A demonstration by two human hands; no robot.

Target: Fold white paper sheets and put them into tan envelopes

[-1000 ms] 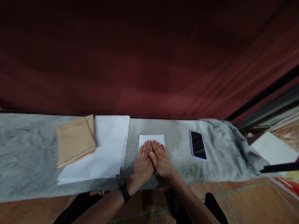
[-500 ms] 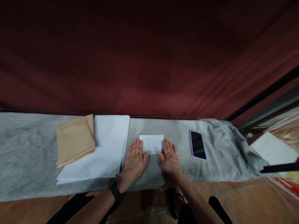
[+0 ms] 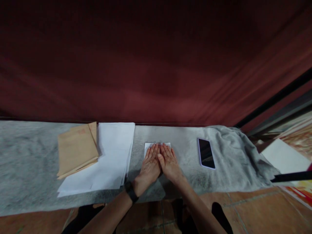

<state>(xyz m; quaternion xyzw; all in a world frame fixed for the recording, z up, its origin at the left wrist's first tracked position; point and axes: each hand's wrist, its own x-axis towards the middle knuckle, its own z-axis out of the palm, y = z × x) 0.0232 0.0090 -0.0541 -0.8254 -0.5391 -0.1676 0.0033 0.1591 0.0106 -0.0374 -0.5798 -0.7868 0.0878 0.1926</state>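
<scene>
A small folded white paper [image 3: 147, 147] lies on the grey cloth [image 3: 29, 162] in front of me. My left hand [image 3: 149, 165] and my right hand [image 3: 168, 162] rest flat on it side by side, fingers stretched out and touching along the middle. They cover most of the paper; only its far corners show. A dark band sits on my left wrist.
A stack of white sheets [image 3: 112, 156] lies to the left, with brown envelopes [image 3: 76, 150] on its left part. A black phone [image 3: 206, 152] lies face up to the right. A dark red curtain hangs behind. A white board [image 3: 282, 157] stands at far right.
My hands were together on the paper, slid apart to its left and right edges, and have now come back together over its middle.
</scene>
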